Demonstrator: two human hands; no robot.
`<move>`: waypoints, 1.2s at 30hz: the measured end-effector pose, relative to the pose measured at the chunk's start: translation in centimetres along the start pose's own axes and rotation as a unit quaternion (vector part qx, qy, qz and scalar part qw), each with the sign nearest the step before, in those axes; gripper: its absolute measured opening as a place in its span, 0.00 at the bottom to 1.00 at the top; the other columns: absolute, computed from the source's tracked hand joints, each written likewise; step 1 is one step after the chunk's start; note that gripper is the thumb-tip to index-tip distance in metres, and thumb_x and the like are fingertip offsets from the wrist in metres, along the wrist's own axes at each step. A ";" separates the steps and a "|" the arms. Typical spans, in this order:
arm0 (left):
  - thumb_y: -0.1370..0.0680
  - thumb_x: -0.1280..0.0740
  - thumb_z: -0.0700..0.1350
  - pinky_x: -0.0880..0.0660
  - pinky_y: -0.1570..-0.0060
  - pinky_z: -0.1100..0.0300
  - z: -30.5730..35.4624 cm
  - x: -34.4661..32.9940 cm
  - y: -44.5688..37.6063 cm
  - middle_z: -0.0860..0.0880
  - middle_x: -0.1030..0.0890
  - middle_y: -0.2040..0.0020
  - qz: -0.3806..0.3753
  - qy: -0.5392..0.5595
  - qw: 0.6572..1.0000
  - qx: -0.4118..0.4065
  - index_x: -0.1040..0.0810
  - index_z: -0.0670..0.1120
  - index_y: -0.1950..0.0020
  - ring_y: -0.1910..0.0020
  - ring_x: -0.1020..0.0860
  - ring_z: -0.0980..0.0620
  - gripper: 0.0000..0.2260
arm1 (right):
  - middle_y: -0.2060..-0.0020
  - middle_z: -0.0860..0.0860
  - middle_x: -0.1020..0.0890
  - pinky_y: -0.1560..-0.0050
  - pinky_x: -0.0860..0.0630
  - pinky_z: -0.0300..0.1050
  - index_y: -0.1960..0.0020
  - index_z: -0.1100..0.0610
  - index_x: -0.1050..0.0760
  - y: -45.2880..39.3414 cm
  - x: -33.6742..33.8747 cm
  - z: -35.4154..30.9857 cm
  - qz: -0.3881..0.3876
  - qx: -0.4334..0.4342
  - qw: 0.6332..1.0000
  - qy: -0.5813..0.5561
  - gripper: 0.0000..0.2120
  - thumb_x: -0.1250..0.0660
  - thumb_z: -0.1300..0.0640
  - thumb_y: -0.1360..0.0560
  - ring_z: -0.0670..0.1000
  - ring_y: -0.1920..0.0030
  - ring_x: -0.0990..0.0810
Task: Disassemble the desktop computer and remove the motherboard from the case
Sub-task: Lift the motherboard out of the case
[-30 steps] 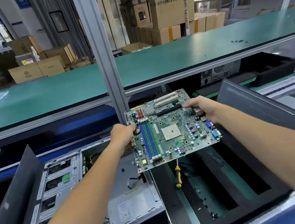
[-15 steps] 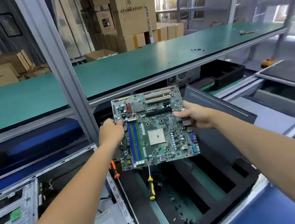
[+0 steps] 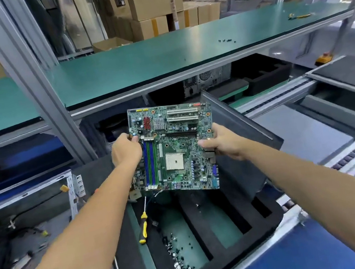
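Observation:
The green motherboard [image 3: 174,149] hangs in the air above the black foam tray [image 3: 221,212], its component side facing me. My left hand [image 3: 125,152] grips its left edge beside the blue and green memory slots. My right hand [image 3: 219,142] grips the right edge near the rear ports. The opened computer case [image 3: 27,217] lies at the lower left with loose cables inside; the board is well clear of it.
A yellow-handled screwdriver [image 3: 143,227] lies on the tray's left side, and several loose screws [image 3: 179,257] sit in a green slot. A dark side panel [image 3: 239,128] leans behind the board. A green shelf [image 3: 158,59] spans above; a conveyor [image 3: 335,120] runs right.
Both hands have carried the motherboard rightward, away from the case and over the foam tray. The view has swung right, so the case now sits at the far left.

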State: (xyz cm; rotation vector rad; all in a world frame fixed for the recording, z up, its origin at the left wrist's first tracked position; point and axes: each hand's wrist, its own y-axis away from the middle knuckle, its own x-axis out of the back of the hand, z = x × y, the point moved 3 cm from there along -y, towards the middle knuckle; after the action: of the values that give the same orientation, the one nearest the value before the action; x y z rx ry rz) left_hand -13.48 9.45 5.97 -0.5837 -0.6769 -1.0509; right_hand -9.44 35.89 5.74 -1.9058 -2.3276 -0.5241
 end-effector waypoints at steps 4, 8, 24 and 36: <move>0.18 0.41 0.48 0.27 0.47 0.50 0.8 -2.7 0.7 0.40 0.23 0.38 0.000 0.003 0.999 0.050 0.29 0.44 0.32 0.41 0.25 0.39 0.16 | 0.22 0.58 0.46 0.30 0.33 0.56 0.21 0.60 0.53 0.7 0.9 2.2 0.015 0.022 0.999 0.030 0.45 0.28 0.52 0.26 0.57 0.27 0.36; 0.18 0.42 0.45 0.32 0.53 0.52 1.5 -4.7 0.6 0.39 0.22 0.41 0.008 -0.024 0.999 0.042 0.28 0.43 0.35 0.42 0.25 0.39 0.13 | 0.21 0.52 0.47 0.24 0.44 0.55 0.21 0.57 0.57 1.8 0.3 4.3 0.028 0.055 0.995 0.083 0.50 0.27 0.47 0.27 0.52 0.23 0.46; 0.25 0.37 0.35 0.25 0.51 0.47 3.1 -7.6 -0.5 0.41 0.20 0.46 -0.041 -0.040 0.997 -0.057 0.29 0.40 0.46 0.47 0.23 0.39 0.09 | 0.78 0.41 0.36 0.73 0.39 0.33 0.71 0.49 0.38 1.9 0.5 7.4 0.096 0.080 0.992 -0.018 0.23 0.28 0.50 0.26 0.40 0.77 0.37; 0.26 0.36 0.32 0.30 0.54 0.53 2.1 -7.6 -1.3 0.41 0.19 0.44 -0.036 0.028 0.996 -0.077 0.28 0.42 0.43 0.43 0.24 0.41 0.13 | 0.52 0.46 0.19 0.48 0.29 0.34 0.46 0.53 0.22 0.0 0.9 4.6 -0.014 0.072 0.997 -0.031 0.21 0.32 0.40 0.32 0.45 0.50 0.22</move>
State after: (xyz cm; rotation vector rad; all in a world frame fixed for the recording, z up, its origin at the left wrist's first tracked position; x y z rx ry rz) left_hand -17.72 14.83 1.83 -0.6637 -0.5755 -1.1898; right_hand -8.97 38.22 1.74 -1.8521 -2.3612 -0.2953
